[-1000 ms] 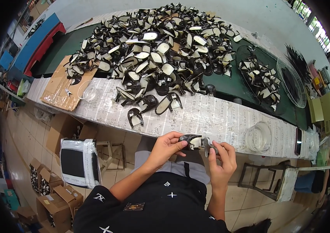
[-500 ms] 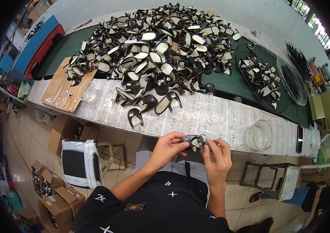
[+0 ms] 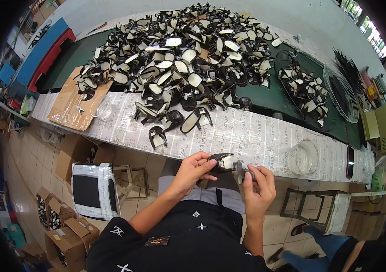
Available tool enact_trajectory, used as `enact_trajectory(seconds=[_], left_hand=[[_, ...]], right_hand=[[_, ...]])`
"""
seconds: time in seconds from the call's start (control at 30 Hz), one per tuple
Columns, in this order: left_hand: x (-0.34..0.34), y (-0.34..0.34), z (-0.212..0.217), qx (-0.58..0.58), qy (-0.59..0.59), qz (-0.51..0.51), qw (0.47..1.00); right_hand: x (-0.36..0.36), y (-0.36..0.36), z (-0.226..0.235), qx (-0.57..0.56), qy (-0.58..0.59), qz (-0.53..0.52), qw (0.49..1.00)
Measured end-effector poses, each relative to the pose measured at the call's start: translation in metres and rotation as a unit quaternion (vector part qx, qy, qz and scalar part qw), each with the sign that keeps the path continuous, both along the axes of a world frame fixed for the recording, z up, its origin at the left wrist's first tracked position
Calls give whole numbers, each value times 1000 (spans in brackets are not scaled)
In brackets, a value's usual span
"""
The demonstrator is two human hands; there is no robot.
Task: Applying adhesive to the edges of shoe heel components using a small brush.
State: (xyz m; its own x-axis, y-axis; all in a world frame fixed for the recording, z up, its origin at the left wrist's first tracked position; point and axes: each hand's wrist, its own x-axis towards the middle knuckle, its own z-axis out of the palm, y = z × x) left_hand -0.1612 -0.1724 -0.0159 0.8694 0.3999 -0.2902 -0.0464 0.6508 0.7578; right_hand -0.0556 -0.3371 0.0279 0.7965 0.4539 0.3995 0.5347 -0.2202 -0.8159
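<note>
In front of my waist, at the near edge of the table, my left hand (image 3: pixel 193 171) pinches a glossy black shoe heel part (image 3: pixel 220 167) with a cream inner face. My right hand (image 3: pixel 259 188) grips a small dark grey, partly see-through piece (image 3: pixel 240 168) by its end. That piece lies against the right end of the heel part; I cannot tell whether the two are joined. Beyond my hands, three similar parts lie on the printed covering: a small curved one (image 3: pixel 158 137), a longer one (image 3: pixel 197 120) and another (image 3: pixel 173 119).
A large heap of black and cream heel parts (image 3: pixel 188 56) covers the table's far middle. Clear round containers stand at right (image 3: pixel 303 157) and left (image 3: pixel 103 107), the latter beside cardboard (image 3: pixel 72 102). A mesh tray (image 3: pixel 331 124) holds more parts. A person's leg (image 3: pixel 322 238) shows lower right.
My right hand has shifted slightly right with the grey piece, and the heel part has turned so its cream face shows more. The person at lower right has stepped further into view.
</note>
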Motion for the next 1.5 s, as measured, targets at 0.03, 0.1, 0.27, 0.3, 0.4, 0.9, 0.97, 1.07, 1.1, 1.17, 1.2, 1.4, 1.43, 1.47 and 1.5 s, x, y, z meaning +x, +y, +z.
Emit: enact_trajectory(seconds=[0.03, 0.1, 0.27, 0.3, 0.4, 0.9, 0.97, 1.07, 1.1, 1.17, 1.2, 1.4, 1.43, 1.47, 1.5], left_hand=[[0, 0, 0, -1, 0, 0, 1000], [1, -1, 1, 3, -5, 6, 1000], [3, -4, 3, -3, 3, 10, 1000], [3, -5, 3, -2, 3, 14, 1000], [3, -5, 5, -1, 9, 16, 1000], [2, 0, 6, -22, 18, 8, 1000], [2, 0, 3, -27, 18, 6, 999], [3, 0, 4, -34, 20, 4, 999], [3, 0, 5, -35, 22, 6, 999], [3, -1, 5, -32, 22, 8, 999], [3, -2, 5, -28, 22, 10, 999], [1, -1, 5, -25, 15, 15, 999], [1, -1, 6, -25, 15, 16, 999], [2, -1, 7, -27, 17, 17, 999], [2, 0, 8, -29, 19, 17, 999]], right_hand=[[-3, 1, 1, 4, 19, 11, 1000], [-7, 3, -2, 14, 44, 31, 998], [-11, 9, -2, 9, 46, 37, 998], [-12, 10, -3, 9, 48, 39, 998], [-13, 12, -2, 14, 57, 45, 997], [0, 3, -1, -33, -78, -40, 996], [-1, 3, 3, -24, -76, -43, 996], [-6, 5, 7, -16, -44, -28, 999], [-8, 6, 6, -13, -28, -9, 999], [-12, 10, 7, -9, -5, 20, 1000], [-14, 12, 7, -9, -5, 20, 1000], [-15, 14, 5, -28, -43, 32, 998], [-14, 13, 4, -28, -43, 33, 998], [-13, 11, 3, -35, -54, 15, 998], [-11, 9, 2, -43, -66, -2, 997]])
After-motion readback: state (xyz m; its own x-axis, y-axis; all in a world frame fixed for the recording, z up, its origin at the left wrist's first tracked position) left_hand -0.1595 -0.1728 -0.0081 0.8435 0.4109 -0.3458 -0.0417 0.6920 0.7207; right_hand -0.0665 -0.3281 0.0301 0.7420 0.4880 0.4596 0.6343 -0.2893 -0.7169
